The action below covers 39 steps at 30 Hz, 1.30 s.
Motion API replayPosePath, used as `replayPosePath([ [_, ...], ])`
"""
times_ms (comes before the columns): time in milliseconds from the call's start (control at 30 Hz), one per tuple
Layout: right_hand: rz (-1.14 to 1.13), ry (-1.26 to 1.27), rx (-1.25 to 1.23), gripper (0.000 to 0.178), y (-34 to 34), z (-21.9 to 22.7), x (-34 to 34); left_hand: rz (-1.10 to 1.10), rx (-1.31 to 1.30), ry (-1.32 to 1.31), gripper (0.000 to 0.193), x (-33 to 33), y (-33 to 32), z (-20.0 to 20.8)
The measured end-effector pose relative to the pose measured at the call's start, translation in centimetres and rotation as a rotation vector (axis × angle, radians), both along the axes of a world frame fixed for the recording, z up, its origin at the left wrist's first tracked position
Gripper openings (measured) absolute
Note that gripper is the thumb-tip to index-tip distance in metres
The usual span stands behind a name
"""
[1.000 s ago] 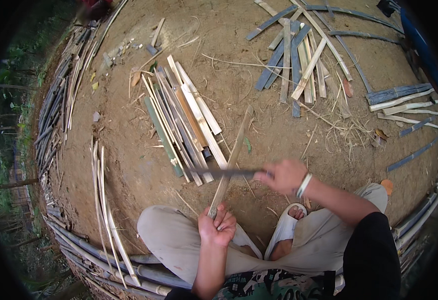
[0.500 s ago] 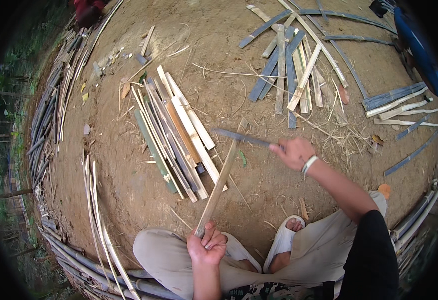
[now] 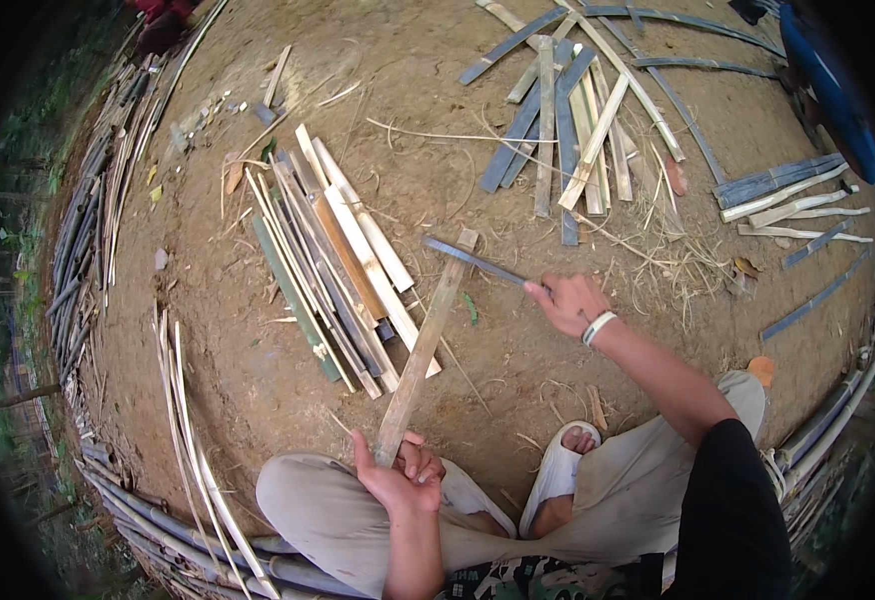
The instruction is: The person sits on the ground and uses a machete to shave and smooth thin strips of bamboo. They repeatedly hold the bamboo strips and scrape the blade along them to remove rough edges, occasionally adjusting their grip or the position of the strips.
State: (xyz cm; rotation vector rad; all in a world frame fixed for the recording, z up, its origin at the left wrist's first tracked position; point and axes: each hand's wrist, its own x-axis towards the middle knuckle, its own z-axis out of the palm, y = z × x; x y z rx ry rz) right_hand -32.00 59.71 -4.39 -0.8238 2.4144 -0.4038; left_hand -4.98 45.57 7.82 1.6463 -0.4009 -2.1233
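Note:
A long, flat bamboo strip (image 3: pixel 422 362) slants away from me, its near end in my left hand (image 3: pixel 404 478). The thumb of that hand stands out to the side, while the curled fingers support the strip. My right hand (image 3: pixel 568 303) is closed around the handle of a knife, hidden in the grip. The knife's long dark blade (image 3: pixel 478 261) points left and crosses the strip close to its far end. Left of the held strip lies a bundle of split bamboo pieces (image 3: pixel 343 270), some pale, some brown, one green.
More bamboo slats (image 3: pixel 546 140) lie crossed at the far right, with curly shavings (image 3: pixel 683 265) beside them. A short stack of strips (image 3: pixel 783 190) sits near a blue object (image 3: pixel 828 95). Bamboo poles (image 3: pixel 78 250) line the left edge. Long thin strips (image 3: pixel 193 450) lie at the near left.
The bamboo strip has turned so its broad face shows. My left thumb has lifted off it and the fingers have loosened. The knife remains across the far end, and the whole view has shifted slightly.

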Motion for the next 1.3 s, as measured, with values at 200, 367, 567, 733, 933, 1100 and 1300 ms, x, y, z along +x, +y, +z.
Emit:
replayPosePath([
  [200,-0.027,0.029,0.002,0.062,-0.1,-0.8,0.3,0.012,0.245,0.063,0.055,1.0,-1.6,-0.5],
  [367,-0.124,0.020,0.013,0.060,0.3,-1.8,-0.7,-0.015,0.249,0.070,0.048,0.6,-1.4,-0.7],
  [567,0.217,-0.027,-0.066,0.058,1.1,2.7,3.6,-0.007,0.294,0.239,0.045,1.9,-1.5,-1.6],
  [733,-0.098,0.023,-0.027,0.051,1.4,-0.1,1.9,0.061,0.462,0.383,0.046,0.8,-0.7,-0.6],
  [933,0.375,-0.047,-0.294,0.046,1.2,7.6,11.5,0.225,0.563,0.564,0.044,1.8,0.0,-0.9],
  [1100,0.025,-0.133,-0.206,0.049,0.4,2.9,7.5,0.254,0.560,0.623,0.044,2.0,0.9,-1.1],
  [1300,-0.470,0.034,-0.251,0.055,3.7,-3.3,0.5,0.049,0.510,0.379,0.046,1.1,1.8,-0.3],
])
